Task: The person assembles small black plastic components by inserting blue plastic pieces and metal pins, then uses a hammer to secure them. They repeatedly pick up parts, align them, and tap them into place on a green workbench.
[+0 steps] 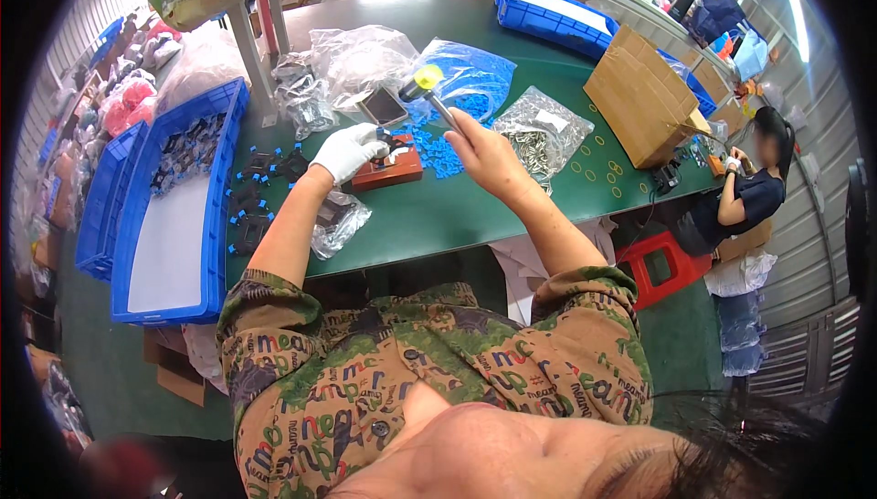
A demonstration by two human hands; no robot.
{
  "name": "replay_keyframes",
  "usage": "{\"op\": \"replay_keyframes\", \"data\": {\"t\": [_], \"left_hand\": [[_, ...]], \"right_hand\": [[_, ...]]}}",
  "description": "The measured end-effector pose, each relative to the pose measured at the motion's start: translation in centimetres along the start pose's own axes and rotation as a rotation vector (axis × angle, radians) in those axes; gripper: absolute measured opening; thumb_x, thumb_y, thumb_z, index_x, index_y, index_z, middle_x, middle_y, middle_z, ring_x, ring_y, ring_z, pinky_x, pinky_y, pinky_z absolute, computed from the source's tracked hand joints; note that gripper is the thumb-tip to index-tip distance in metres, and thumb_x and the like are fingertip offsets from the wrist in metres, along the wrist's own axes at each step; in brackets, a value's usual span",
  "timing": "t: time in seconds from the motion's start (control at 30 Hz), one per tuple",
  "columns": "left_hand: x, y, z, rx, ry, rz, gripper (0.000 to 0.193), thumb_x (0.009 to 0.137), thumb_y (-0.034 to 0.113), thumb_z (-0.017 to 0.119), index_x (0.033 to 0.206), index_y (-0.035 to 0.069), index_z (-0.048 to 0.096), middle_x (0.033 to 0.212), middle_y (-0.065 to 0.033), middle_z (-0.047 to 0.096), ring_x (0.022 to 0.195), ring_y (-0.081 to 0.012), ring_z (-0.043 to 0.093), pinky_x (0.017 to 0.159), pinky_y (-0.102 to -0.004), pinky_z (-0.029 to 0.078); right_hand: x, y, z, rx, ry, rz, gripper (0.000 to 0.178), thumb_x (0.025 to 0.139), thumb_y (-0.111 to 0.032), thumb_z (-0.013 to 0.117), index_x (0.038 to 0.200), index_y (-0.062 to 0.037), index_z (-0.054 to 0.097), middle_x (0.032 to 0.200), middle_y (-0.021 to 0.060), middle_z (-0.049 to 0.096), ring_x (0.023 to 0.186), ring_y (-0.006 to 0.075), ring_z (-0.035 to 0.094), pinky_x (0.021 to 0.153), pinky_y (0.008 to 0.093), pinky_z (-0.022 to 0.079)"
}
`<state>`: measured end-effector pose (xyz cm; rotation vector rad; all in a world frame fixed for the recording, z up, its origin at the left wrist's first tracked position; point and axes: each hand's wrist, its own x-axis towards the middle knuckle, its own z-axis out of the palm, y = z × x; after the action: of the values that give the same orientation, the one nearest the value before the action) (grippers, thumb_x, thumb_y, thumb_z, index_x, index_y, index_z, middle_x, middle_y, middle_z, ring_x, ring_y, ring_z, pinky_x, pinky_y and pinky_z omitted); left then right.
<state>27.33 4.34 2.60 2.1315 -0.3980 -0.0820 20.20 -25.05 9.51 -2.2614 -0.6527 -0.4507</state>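
My right hand [489, 154], bare, is closed round the handle of a hammer [426, 80] with a yellow and dark head, raised above the table. My left hand [348, 151], in a white glove, has its fingers curled over a small black part [395, 143] on top of a reddish-brown block [395, 170]. The fingertips hide some of that part. Loose blue pieces [442, 154] lie in a heap just right of the block. Black parts with blue corners [248, 198] are spread on the table left of my left hand.
The green table [429, 222] also bears a bag of metal pins [533, 154], yellowish rings [589, 173], a clear bag [331, 234], a dark open box [384, 106] and a cardboard box [639, 88]. A blue crate [217, 271] stands at left. A co-worker [744, 190] sits at right by a red stool [660, 271].
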Motion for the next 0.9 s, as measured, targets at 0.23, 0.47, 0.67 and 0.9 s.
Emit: {"op": "replay_keyframes", "data": {"t": [0.23,0.47,0.67,0.9], "left_hand": [[0.6,2.4,-3.6,0.314,-0.117,0.044,0.032,0.083,0.020,0.075,0.113,0.006,0.072,0.105,-0.0116,0.073,0.099,-0.0242,0.068,0.088,-0.0343,0.054],[1.0,4.1,-4.5,1.110,-0.243,0.232,0.023,0.081,0.031,0.078,0.094,0.012,0.077,0.091,-0.0168,0.073,0.088,-0.0365,0.072,0.080,-0.0438,0.056],[1.5,1.5,-3.1,0.477,0.041,0.120,0.033,0.092,0.031,0.071,0.113,0.005,0.074,0.105,-0.0177,0.073,0.099,-0.0322,0.069,0.090,-0.0374,0.052],[-0.2,0.3,0.9,0.270,0.138,0.085,0.032,0.098,0.033,0.067,0.113,0.005,0.070,0.102,-0.0181,0.073,0.093,-0.0361,0.070,0.085,-0.0407,0.053]], "right_hand": [[-2.8,2.1,-0.8,0.139,0.006,0.170,0.041,0.104,-0.027,0.061,0.141,-0.0082,0.056,0.093,0.0194,0.070,0.085,0.0347,0.071,0.077,0.0416,0.054],[-6.1,5.0,0.3,0.224,0.015,0.268,0.043,0.104,-0.026,0.062,0.142,-0.0057,0.056,0.094,0.0152,0.070,0.082,0.0228,0.069,0.078,0.0366,0.054],[-6.7,4.7,0.9,0.263,-0.001,0.316,0.043,0.104,-0.025,0.062,0.143,-0.0055,0.056,0.092,0.0128,0.069,0.080,0.0191,0.064,0.077,0.0341,0.052],[-5.8,3.6,1.8,0.260,-0.024,0.241,0.044,0.105,-0.024,0.063,0.144,-0.0061,0.056,0.082,0.0031,0.060,0.072,0.0110,0.056,0.068,0.0293,0.048]]}}
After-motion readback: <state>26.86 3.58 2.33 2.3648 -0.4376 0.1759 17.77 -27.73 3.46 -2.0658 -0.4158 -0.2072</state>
